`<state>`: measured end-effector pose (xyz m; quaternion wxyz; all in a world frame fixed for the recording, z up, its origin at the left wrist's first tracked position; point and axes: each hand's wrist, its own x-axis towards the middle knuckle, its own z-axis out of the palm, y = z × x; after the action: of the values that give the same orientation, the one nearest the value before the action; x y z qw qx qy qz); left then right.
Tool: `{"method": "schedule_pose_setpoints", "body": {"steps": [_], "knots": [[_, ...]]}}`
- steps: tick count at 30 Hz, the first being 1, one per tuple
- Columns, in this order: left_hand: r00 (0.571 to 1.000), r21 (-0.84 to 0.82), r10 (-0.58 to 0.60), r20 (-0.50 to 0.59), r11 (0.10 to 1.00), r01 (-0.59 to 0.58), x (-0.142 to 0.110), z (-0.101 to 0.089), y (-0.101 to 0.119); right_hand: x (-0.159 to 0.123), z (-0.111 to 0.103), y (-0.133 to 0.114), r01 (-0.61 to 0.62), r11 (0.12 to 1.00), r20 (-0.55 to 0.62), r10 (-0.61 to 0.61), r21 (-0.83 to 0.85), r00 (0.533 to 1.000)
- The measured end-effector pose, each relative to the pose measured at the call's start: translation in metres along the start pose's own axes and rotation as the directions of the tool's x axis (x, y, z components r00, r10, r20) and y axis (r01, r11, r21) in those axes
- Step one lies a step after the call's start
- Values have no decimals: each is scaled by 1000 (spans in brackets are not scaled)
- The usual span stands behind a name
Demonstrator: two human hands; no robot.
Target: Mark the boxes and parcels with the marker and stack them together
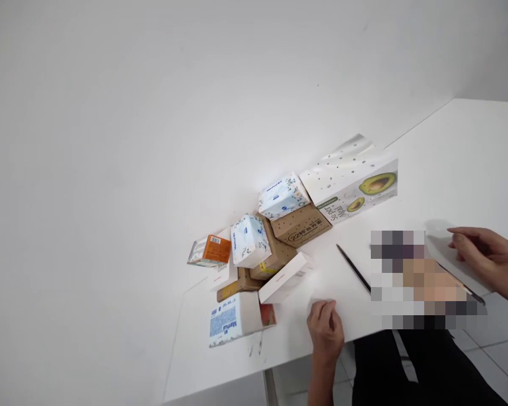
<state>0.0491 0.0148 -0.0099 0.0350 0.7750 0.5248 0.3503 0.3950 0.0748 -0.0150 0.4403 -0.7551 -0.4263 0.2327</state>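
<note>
My left hand (pixel 325 326) rests on the front edge of the white table (pixel 290 335), fingers curled in a loose fist, and nothing shows in it. Over the table's right part is my right hand (pixel 486 256), empty, with one finger stretched out and the others partly bent. Between the hands lies a flat object with dark edges (pixel 358 269), its middle hidden by a pixelated patch. Nearest my left hand are a slim white box (pixel 283 279) and a white and blue tissue pack (pixel 232 320).
A heap of packages leans by the wall: brown cartons (pixel 300 225), floral tissue packs (pixel 249 239), an orange box (pixel 215 250) and a large white avocado-print box (pixel 355 180). My dark-clothed legs (pixel 432 366) are below the table edge, above a tiled floor.
</note>
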Motion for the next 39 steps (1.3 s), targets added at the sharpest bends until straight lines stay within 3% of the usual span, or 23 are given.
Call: {"method": "schedule_pose_setpoints", "body": {"steps": [5,14,17,22,26,30,36,39], "knots": [[1000,109,27,13,994,-28,0,-1,4,5,0,2,5,1000,4,-6,26,1000],[992,152,80,-94,986,-65,0,8,8,6,2,16,-17,997,-49,21,77,999],[975,213,168,-143,968,-135,2,-4,7,3,1,10,-25,995,-102,35,91,994],[951,465,116,-286,885,32,19,-43,-8,2,0,-3,-74,987,-116,91,142,989],[978,586,-123,-171,785,201,46,-65,-18,-1,-1,-9,-43,987,-87,57,153,995],[964,716,-265,-29,667,206,64,-67,-22,-10,-6,-13,25,979,-61,-13,205,998],[967,749,-254,20,644,154,65,-70,-22,-54,-21,-28,92,964,-155,-54,248,986],[964,748,-247,99,658,92,63,-77,-16,-83,-9,-46,194,970,-46,-189,148,981]]}}
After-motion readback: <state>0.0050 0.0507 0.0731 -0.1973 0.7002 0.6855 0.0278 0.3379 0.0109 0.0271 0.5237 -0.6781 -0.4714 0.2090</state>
